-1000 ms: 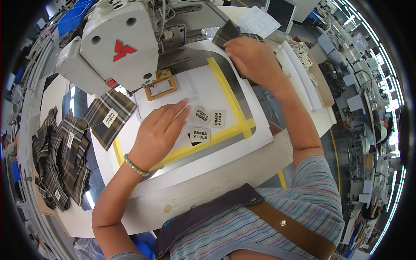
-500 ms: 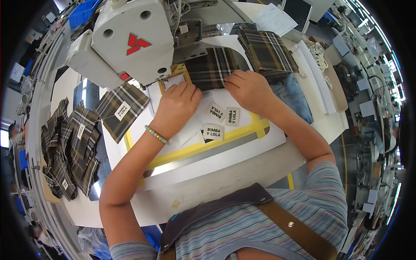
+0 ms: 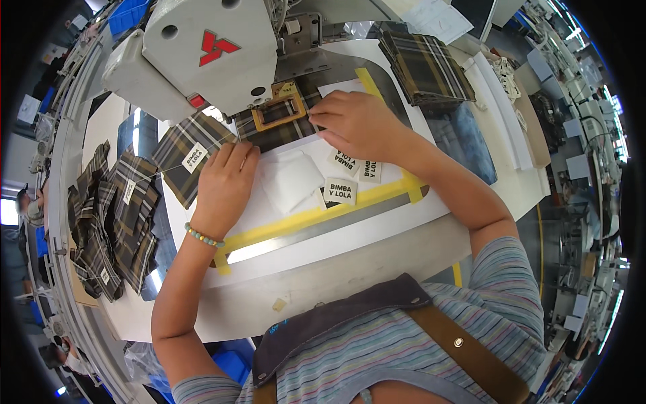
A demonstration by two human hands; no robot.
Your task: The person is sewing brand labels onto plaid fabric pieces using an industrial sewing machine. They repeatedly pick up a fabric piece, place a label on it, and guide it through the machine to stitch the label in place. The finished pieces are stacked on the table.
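Observation:
A dark plaid fabric piece [image 3: 276,137] lies under a golden rectangular frame [image 3: 276,122] on the white machine [image 3: 202,74]. My left hand [image 3: 225,182], with a beaded bracelet, has its fingers together and curled on the fabric's left end, beside another plaid square [image 3: 175,168] with a white label. My right hand [image 3: 356,128] grips the fabric's right end just beside the frame. Below my right hand several printed white labels [image 3: 340,191] lie on the white sheet [image 3: 269,256] edged with yellow tape, next to pale blank paper pieces [image 3: 289,182].
A stack of plaid pieces [image 3: 424,67] sits at back right. Heaped labelled plaid pieces [image 3: 101,222] lie at left. Papers [image 3: 437,20], a cardboard box [image 3: 528,128] and a blue bin [image 3: 126,15] border the table [image 3: 175,323]. Other workers [image 3: 27,209] appear at far left.
A plaid piece moved from the back right to under the golden frame, between my hands. My left hand moved left and down; my right hand moved left, then slightly up.

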